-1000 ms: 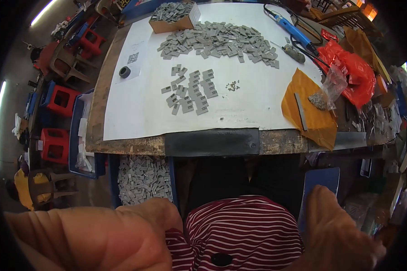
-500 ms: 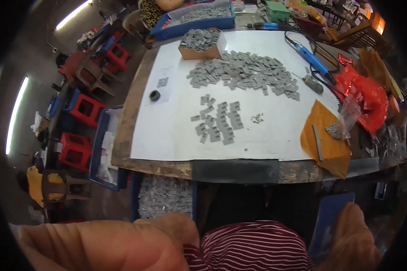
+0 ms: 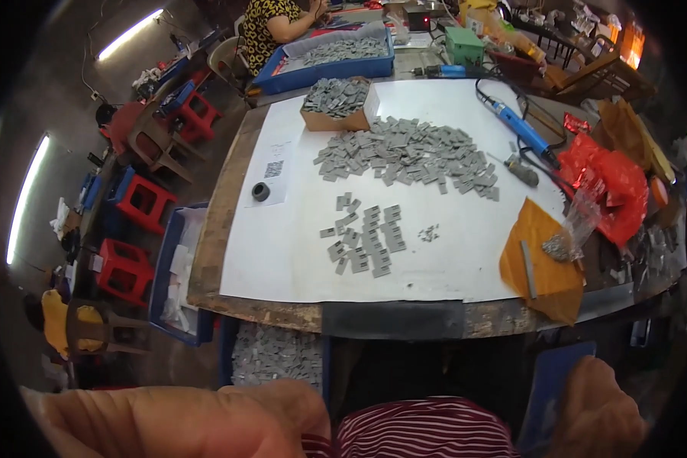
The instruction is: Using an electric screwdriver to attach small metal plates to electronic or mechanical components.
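My left hand (image 3: 183, 420) fills the lower left edge, close to the camera, back side up and fingers curled under. My right hand (image 3: 597, 416) sits at the lower right edge, also curled. Both hang in front of my red-and-white striped shirt (image 3: 427, 435), below the table's edge; what the fingers close on is hidden. On the white sheet (image 3: 282, 244) ahead lie a small group of grey pieces (image 3: 366, 240) and a larger loose pile of grey pieces (image 3: 404, 156). Neither hand touches the table.
A cardboard box of grey pieces (image 3: 336, 103) and a blue tray (image 3: 336, 53) stand at the back. A blue power screwdriver (image 3: 523, 130), red bag (image 3: 614, 187), orange paper (image 3: 538, 259) and bag of screws (image 3: 569, 229) lie right. A blue crate (image 3: 275, 355) sits under the table. Red stools (image 3: 126, 267) stand left. Another person (image 3: 271, 23) sits beyond.
The view has tilted up, so the table sits lower in the picture and more of the far end shows. Both hands have sunk toward the lower edge.
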`<state>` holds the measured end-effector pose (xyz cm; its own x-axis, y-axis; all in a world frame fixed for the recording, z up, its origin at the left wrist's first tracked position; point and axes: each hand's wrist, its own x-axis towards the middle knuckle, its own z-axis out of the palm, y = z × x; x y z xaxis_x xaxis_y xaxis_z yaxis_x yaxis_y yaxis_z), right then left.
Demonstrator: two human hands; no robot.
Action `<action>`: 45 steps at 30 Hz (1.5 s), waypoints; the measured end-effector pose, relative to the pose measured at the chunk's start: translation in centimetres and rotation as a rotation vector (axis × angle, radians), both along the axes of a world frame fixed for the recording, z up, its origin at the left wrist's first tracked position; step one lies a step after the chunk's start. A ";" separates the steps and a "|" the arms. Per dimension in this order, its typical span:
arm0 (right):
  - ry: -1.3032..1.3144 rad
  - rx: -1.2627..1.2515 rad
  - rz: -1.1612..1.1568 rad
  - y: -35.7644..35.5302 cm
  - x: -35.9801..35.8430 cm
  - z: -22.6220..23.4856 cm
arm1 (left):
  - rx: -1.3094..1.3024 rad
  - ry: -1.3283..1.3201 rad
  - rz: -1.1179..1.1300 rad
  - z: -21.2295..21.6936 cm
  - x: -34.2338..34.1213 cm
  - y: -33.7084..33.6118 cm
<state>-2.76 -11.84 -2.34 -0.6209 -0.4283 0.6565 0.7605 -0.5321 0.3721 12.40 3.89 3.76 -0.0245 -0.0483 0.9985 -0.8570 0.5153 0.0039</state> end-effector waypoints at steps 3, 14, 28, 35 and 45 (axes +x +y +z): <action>-0.009 -0.042 0.007 -2.3 -0.9 0.9 | -0.057 0.011 0.011 -0.1 -0.5 0.3; -0.004 -0.030 0.052 -2.8 -2.4 1.8 | -0.104 0.088 0.072 -0.2 -0.7 0.1; -0.083 0.007 0.030 -0.7 -4.2 2.9 | -0.141 0.101 0.068 0.8 -1.3 1.7; -0.181 -0.015 -0.001 -0.2 -5.1 3.8 | -0.198 0.052 0.035 1.7 -1.8 3.1; -0.102 0.061 -0.054 -0.3 -9.7 4.9 | -0.167 0.198 0.015 0.7 -2.7 2.9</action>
<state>-12.51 -12.12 2.54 -0.7067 -0.4292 0.5624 0.6896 -0.5953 0.4123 9.70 6.77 4.42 0.1721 0.1187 0.9779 -0.8554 0.5104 0.0886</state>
